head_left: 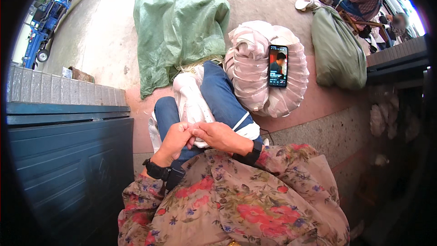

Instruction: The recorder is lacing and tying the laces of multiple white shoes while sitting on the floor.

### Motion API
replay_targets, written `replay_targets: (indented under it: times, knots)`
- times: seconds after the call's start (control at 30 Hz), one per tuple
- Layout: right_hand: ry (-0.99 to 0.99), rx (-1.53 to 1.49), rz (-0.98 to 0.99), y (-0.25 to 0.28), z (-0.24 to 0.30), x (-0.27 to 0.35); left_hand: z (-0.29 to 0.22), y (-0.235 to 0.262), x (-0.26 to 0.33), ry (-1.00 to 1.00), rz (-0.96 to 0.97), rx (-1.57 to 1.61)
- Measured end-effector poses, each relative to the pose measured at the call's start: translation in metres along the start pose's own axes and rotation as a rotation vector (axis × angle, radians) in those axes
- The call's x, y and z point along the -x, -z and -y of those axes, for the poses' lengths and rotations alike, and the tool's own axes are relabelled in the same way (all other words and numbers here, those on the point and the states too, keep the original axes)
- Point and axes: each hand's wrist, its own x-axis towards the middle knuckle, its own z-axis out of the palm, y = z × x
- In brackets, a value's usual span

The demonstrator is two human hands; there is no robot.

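Note:
Across my lap lies a white shoe upper [193, 98] with small perforations, its far end pointing away from me between my knees. At its near end my two hands meet, fingertips pressed together. My left hand [173, 141] is closed on the edge of the upper, thumb on top. From the other side my right hand [221, 136] is closed too, its fingers against the left thumb. Anything small between the fingertips is hidden. More white material [248, 132] rests on my right thigh.
Beyond my knees stands a large green sack [180, 23]. A bundle of stacked whitish pieces [248, 68] sits to the right, with a lit phone [278, 66] on it. Farther right are an olive sack [337, 48] and a seated person [364, 0]. A blue door panel [73, 168] stands left.

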Motion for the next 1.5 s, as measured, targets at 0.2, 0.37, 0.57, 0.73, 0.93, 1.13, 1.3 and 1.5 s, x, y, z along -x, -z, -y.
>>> replay_targets:
  times: [0.2,0.37,0.57,0.73,0.93,1.13,1.3,1.5]
  knots:
    - [-0.050,0.102,-0.197,-0.008,-0.023,-0.009,-0.002,0.006,-0.006,-0.096,-0.084,0.256]
    - [-0.074,-0.103,-0.382,0.001,-0.052,-0.023,0.021,0.029,-0.036,-0.520,-0.516,-0.373]
    - [-0.105,-0.023,-0.404,0.011,-0.055,-0.035,0.027,0.018,-0.048,-0.609,-0.609,-0.700]
    - [-0.113,0.116,-0.371,0.009,-0.055,-0.050,0.021,0.015,-0.058,-0.680,-0.685,-0.801]
    - [-0.101,0.258,-0.391,0.005,-0.060,-0.063,0.014,0.016,-0.067,-0.644,-0.683,-0.816]
    - [-0.092,0.295,-0.428,0.003,-0.061,-0.066,0.011,0.013,-0.069,-0.553,-0.701,-0.662]
    - [-0.052,0.327,-0.395,0.004,-0.056,-0.068,0.011,0.014,-0.069,-0.511,-0.699,-0.656]
    - [0.038,0.345,-0.354,0.007,-0.066,-0.079,0.015,0.013,-0.073,-0.587,-0.708,-0.630]
